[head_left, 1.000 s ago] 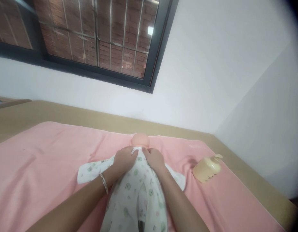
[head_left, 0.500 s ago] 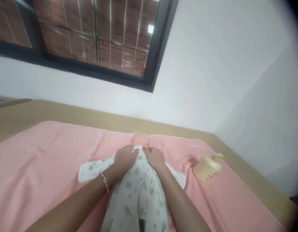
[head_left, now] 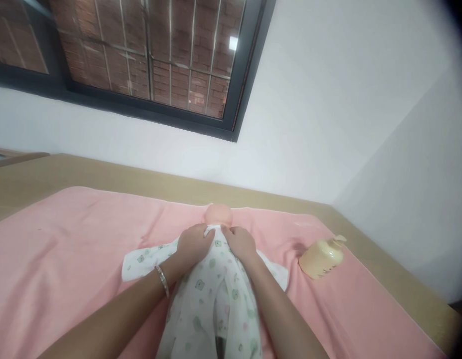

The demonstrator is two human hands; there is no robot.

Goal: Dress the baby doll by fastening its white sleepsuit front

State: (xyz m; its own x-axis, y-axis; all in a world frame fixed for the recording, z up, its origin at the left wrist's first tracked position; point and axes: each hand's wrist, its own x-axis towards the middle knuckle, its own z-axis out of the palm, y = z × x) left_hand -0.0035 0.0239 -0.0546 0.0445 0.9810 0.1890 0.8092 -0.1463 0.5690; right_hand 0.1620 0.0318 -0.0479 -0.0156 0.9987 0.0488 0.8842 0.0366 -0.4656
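Note:
A white garment with small green and pink prints lies spread on a pink cloth, its sleeves reaching out to both sides. My left hand grips the garment's upper edge from the left, thumb on top. From the right, my right hand pinches the same edge, close beside the left one. Just beyond both hands a round, skin-toned object shows, like a doll's head; its lower part is hidden by the garment and hands.
A cream-yellow bottle lies tilted on the pink cloth at the right. Around the cloth runs a wooden surface edge, with a white wall and a dark-framed window behind it.

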